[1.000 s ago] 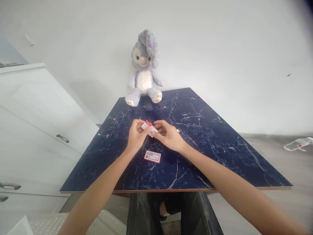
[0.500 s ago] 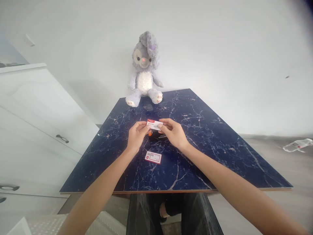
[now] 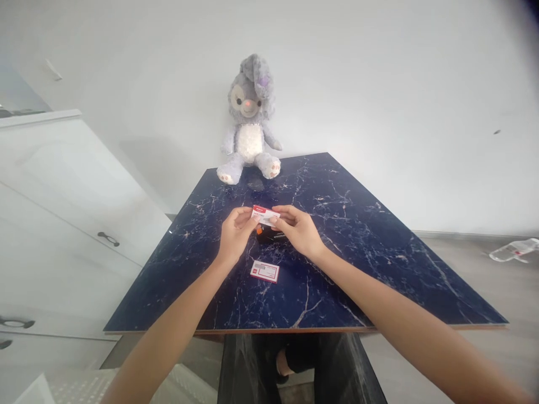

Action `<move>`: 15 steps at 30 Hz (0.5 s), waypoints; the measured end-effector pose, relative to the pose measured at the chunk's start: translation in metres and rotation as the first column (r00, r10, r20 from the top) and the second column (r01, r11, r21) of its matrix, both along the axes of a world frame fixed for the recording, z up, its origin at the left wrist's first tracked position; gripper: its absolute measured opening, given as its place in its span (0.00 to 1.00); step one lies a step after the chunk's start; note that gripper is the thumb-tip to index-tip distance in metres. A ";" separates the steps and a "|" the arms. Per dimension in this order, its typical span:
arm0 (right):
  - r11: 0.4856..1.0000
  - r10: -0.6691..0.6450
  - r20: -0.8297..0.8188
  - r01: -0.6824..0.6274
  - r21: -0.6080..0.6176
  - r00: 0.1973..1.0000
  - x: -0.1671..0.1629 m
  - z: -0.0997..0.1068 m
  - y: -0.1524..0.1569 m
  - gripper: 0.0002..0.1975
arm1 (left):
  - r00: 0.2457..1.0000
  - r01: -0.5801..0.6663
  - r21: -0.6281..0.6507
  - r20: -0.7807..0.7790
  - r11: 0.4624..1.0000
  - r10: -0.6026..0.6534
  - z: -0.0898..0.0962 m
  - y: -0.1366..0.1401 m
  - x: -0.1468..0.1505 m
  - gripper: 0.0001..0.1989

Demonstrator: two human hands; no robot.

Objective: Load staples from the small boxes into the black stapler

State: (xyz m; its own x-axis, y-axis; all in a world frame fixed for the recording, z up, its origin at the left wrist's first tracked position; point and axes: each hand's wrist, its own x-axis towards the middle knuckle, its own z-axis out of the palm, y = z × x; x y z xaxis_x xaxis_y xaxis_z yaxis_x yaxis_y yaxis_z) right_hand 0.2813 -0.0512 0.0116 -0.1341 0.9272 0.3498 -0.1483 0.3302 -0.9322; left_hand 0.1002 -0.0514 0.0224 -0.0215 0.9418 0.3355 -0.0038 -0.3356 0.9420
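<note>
Between both hands, over the middle of the table, is a small red-and-white printed box [image 3: 264, 212]. My left hand [image 3: 234, 234] pinches its left end between thumb and fingers. The right end is gripped by my right hand [image 3: 302, 231], its thumb lying across the front face. Just below the held box, a black object with an orange part [image 3: 269, 234] lies on the table, partly hidden by my hands; its kind is unclear. Closer to me, a second flat white box with red edges [image 3: 264, 271] rests on the tabletop.
A grey plush rabbit [image 3: 250, 120] sits at the back of the dark blue marbled table [image 3: 357, 269], against the wall. White cabinets [image 3: 63, 191] with dark handles stand on the left. A clear plastic bottle [image 3: 514, 250] lies on the floor at right.
The box in my hands has tilted slightly, showing more of its red top edge. My right thumb has shifted a little to the left on it.
</note>
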 end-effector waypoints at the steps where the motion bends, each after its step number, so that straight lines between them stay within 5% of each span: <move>1: 1.000 -0.002 -0.005 0.002 0.001 1.000 0.000 0.000 0.000 0.21 | 1.000 -0.010 0.005 0.000 1.000 0.010 0.000 0.000 0.000 0.19; 15: 0.999 0.012 -0.060 -0.015 -0.041 0.998 -0.002 0.000 -0.001 0.19 | 0.980 -0.070 0.232 -0.164 0.970 0.109 0.002 -0.006 -0.005 0.15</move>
